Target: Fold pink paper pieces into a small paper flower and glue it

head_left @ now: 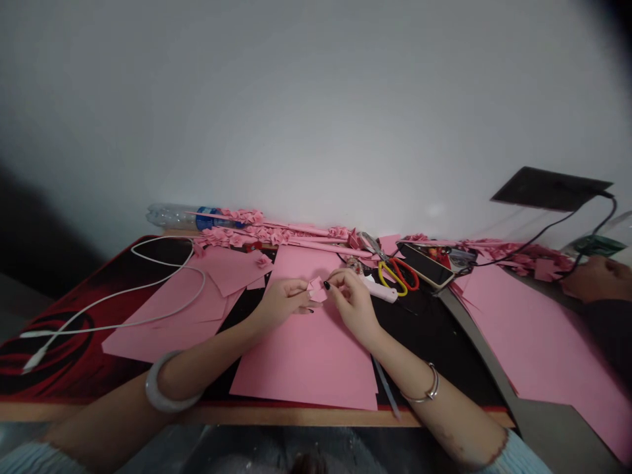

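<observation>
A small folded pink paper piece (pixel 316 289) is held above a large pink sheet (pixel 311 355) on the dark mat. My left hand (pixel 284 303) pinches its left side between thumb and fingers. On its right edge, the thumb and a finger of my right hand (pixel 349 299) close together at the paper. Scissors with yellow and red handles (pixel 399 276) lie to the right of my right hand, beside a pale pink tool (pixel 381 289). Under my right forearm is a thin pen-like stick (pixel 388 390).
Pink paper flowers on stems (pixel 276 236) line the wall, near a plastic bottle (pixel 172 216). A white cable (pixel 133 288) crosses pink sheets at left. A phone (pixel 425 264) lies behind the scissors. At right are more sheets (pixel 543 342) and another person's hand (pixel 597 280).
</observation>
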